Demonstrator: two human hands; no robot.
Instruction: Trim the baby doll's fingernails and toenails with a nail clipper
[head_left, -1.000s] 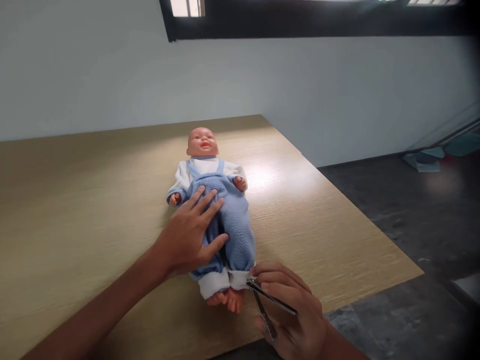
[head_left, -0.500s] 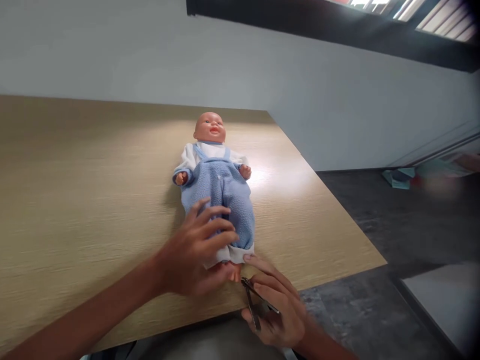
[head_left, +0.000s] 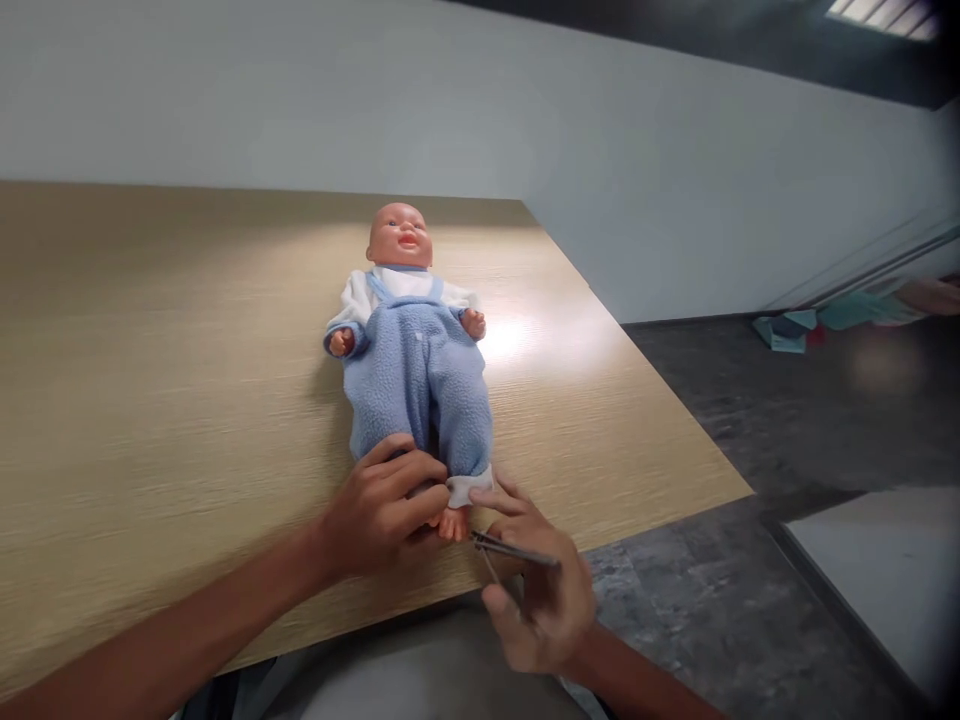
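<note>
A baby doll (head_left: 416, 370) in blue fleece overalls and a white top lies face up on the wooden table, its feet toward me. My left hand (head_left: 394, 505) is closed around the lower part of one doll leg, by the foot. Held in my right hand (head_left: 540, 580) is a metal nail clipper (head_left: 514, 550) with its lever swung apart. The clipper's jaws are beside the toes of the doll's foot (head_left: 453, 524); whether they touch cannot be made out. Fingers of my right hand rest against the white trouser cuff (head_left: 466, 488).
The wooden table (head_left: 187, 350) runs to the grey wall (head_left: 262, 100). Its right edge drops to a dark floor (head_left: 675, 600). A pale panel (head_left: 870, 570) stands at the lower right. Another person's arm (head_left: 926, 297) shows at the far right.
My left hand has lowered and its spread fingers have closed on the doll's leg. My right hand has turned the clipper flatter near the toes. The camera view has shifted slightly.
</note>
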